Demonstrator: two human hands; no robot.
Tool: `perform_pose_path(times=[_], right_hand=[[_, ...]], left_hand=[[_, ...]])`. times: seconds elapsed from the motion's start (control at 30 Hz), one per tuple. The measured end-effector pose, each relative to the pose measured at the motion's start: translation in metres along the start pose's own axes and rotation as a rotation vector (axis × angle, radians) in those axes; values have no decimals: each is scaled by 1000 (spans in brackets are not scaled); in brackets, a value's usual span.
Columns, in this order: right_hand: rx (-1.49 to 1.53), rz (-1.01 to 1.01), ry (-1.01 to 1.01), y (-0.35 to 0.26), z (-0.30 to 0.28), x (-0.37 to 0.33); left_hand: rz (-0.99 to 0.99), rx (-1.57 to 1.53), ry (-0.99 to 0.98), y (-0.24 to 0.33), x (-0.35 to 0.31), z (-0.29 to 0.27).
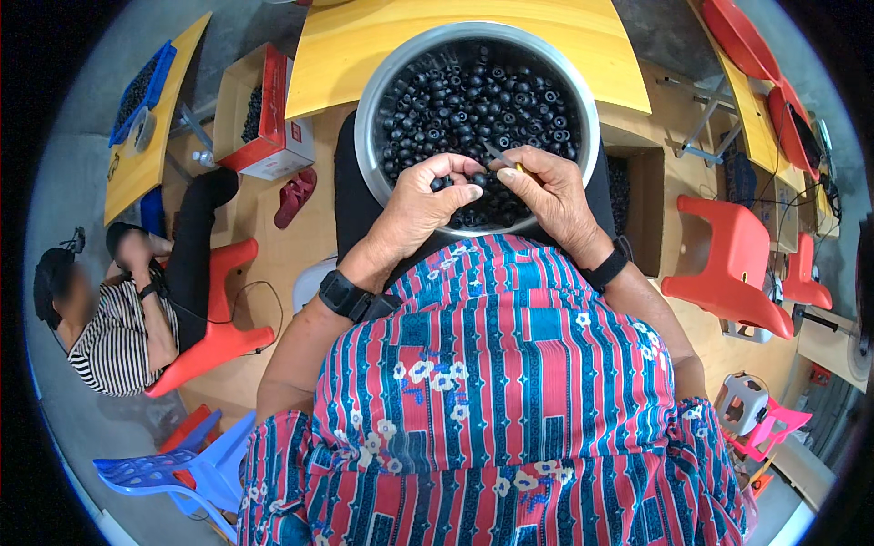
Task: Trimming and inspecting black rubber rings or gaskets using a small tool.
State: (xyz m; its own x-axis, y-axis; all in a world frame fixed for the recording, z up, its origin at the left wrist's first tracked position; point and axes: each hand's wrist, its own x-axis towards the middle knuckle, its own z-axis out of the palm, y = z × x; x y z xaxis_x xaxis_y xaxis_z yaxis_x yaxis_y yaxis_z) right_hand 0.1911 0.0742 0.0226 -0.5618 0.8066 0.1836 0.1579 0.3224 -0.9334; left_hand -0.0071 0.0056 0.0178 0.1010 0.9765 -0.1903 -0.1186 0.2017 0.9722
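A wide metal basin (366, 136) rests on my lap, filled with small round black parts (482, 100), many with a hole in the middle. Over its near side, my left hand (423, 198) is closed, pinching one black round part (480, 180) between thumb and fingers. Another black part shows by its curled fingers. My right hand (553, 193) grips a small knife (494, 153) with a yellow handle, its short blade pointing up and left above the parts. Both hands' fingertips are close together.
Beyond the basin stands a yellow table (323, 68). Cardboard boxes (264, 136) and a red stool (724, 264) flank me. At left a person (123, 337) in a striped shirt sits on a red chair (232, 314); a blue chair (196, 469) stands behind.
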Motion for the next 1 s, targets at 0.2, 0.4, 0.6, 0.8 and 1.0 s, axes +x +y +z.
perform_pose_path(times=[0.2,0.4,0.6,0.8,1.0], right_hand=[[51,66,-91,-2,0,0],[-6,42,-136,2,0,1],[15,90,-160,3,-1,3],[-15,113,-152,0,-1,4],[86,158,-160,3,-2,4]], left_hand=[[215,196,26,-1,1,2],[204,158,21,4,1,4],[197,302,53,8,1,8],[217,289,96,5,2,9],[263,322,77,9,3,8]])
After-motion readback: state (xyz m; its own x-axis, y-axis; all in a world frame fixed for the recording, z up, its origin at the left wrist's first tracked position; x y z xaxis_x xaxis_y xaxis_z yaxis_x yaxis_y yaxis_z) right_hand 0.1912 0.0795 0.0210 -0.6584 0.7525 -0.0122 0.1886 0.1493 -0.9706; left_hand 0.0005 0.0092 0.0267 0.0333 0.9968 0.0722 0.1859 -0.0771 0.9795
